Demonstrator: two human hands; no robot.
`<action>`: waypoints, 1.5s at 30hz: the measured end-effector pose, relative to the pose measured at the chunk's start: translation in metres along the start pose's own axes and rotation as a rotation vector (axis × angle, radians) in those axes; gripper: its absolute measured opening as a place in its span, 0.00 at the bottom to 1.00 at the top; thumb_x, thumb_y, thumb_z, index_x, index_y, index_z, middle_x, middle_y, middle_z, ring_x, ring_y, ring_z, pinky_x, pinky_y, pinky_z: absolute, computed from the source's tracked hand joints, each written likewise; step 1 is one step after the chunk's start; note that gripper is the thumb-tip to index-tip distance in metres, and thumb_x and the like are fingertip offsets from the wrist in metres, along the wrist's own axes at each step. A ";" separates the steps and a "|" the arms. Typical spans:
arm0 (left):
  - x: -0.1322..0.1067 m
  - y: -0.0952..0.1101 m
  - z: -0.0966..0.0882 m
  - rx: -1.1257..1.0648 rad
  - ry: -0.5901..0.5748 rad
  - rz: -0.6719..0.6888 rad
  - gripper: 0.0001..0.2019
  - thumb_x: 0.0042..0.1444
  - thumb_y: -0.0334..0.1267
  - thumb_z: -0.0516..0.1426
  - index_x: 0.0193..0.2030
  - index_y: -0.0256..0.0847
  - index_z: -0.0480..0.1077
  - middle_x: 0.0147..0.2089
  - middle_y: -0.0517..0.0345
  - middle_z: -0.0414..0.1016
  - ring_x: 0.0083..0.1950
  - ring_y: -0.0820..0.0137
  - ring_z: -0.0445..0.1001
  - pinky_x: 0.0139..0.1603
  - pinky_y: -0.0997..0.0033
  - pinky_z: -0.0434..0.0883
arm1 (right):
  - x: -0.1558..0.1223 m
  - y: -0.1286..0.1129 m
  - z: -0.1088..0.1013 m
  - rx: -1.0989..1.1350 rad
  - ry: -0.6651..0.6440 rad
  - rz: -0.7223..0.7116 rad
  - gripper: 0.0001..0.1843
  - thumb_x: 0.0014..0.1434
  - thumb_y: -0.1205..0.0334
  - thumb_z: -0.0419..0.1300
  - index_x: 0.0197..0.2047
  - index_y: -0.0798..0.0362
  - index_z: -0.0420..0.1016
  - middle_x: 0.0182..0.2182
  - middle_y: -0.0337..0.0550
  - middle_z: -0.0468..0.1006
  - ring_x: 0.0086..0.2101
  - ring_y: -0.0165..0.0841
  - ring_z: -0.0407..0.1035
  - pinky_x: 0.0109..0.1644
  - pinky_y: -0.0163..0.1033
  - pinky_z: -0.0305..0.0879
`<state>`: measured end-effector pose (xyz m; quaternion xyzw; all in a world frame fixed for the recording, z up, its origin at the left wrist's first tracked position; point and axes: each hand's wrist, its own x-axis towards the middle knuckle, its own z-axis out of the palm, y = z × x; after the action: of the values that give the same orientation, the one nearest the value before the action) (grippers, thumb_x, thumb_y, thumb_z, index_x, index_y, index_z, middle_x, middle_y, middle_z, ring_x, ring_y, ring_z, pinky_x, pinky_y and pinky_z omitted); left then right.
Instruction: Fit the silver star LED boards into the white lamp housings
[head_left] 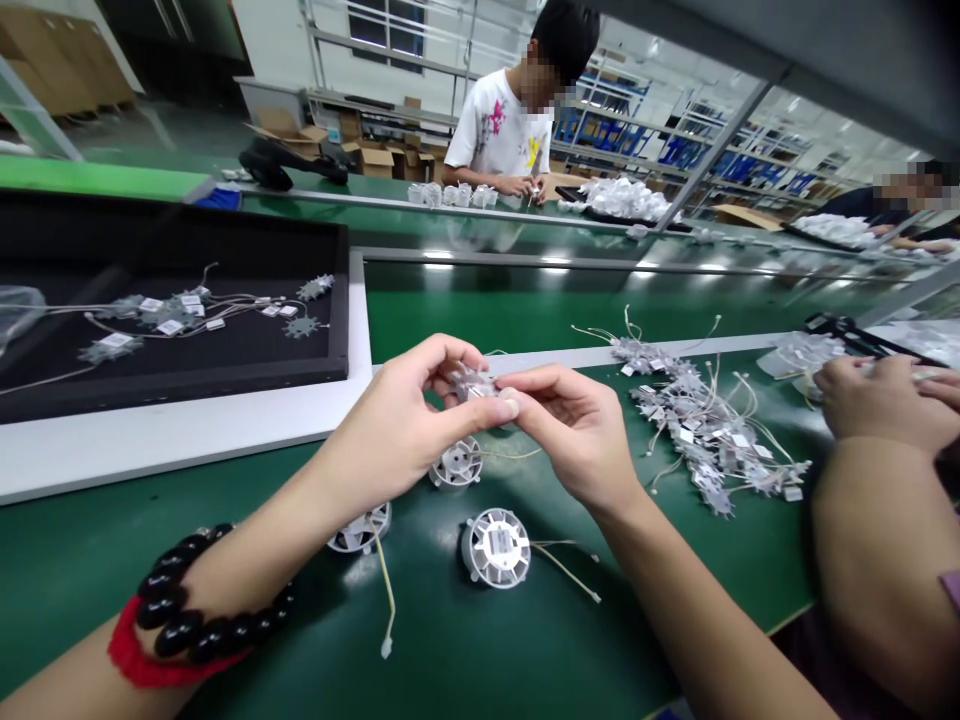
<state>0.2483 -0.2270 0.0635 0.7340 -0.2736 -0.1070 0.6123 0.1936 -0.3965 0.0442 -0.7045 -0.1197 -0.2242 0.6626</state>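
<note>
My left hand (pixel 401 425) and my right hand (pixel 574 430) meet above the green bench, both pinched on one small star-shaped LED board (pixel 471 384) with thin wires. Below them lie three round white housings: one (pixel 457 463) just under my left hand, one (pixel 360 528) by my left forearm, and one (pixel 496 546) nearer me, each trailing a wire. A black bead bracelet (pixel 206 610) and a red band circle my left wrist.
A heap of wired star boards (pixel 701 425) lies to the right, beside a co-worker's hand (pixel 881 400). A black tray (pixel 341 300) with more boards sits at the left. Across the conveyor (pixel 525 300) a person in a white shirt (pixel 499 130) works.
</note>
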 end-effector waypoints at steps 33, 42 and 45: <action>0.005 0.018 -0.037 0.094 -0.390 -0.166 0.19 0.58 0.49 0.64 0.55 0.49 0.78 0.41 0.56 0.81 0.42 0.64 0.78 0.39 0.71 0.75 | 0.005 -0.012 -0.019 -0.305 -0.294 0.160 0.11 0.66 0.61 0.59 0.33 0.57 0.77 0.27 0.40 0.77 0.27 0.28 0.66 0.30 0.33 0.61; 0.005 0.016 -0.029 -0.361 -0.318 -0.365 0.12 0.52 0.37 0.69 0.44 0.50 0.80 0.35 0.58 0.80 0.34 0.65 0.80 0.19 0.79 0.75 | 0.007 -0.019 -0.023 -0.125 -0.364 0.217 0.12 0.65 0.62 0.60 0.32 0.57 0.80 0.23 0.39 0.79 0.20 0.23 0.62 0.24 0.31 0.56; 0.005 0.016 -0.031 -0.213 -0.326 -0.300 0.13 0.53 0.39 0.69 0.46 0.53 0.82 0.33 0.60 0.80 0.29 0.73 0.75 0.20 0.83 0.72 | 0.007 -0.017 -0.023 -0.079 -0.396 0.227 0.13 0.66 0.61 0.60 0.30 0.56 0.80 0.23 0.38 0.78 0.22 0.24 0.65 0.26 0.32 0.59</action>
<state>0.2639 -0.2053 0.0864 0.6708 -0.2438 -0.3422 0.6111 0.1881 -0.4186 0.0634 -0.7692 -0.1585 -0.0101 0.6189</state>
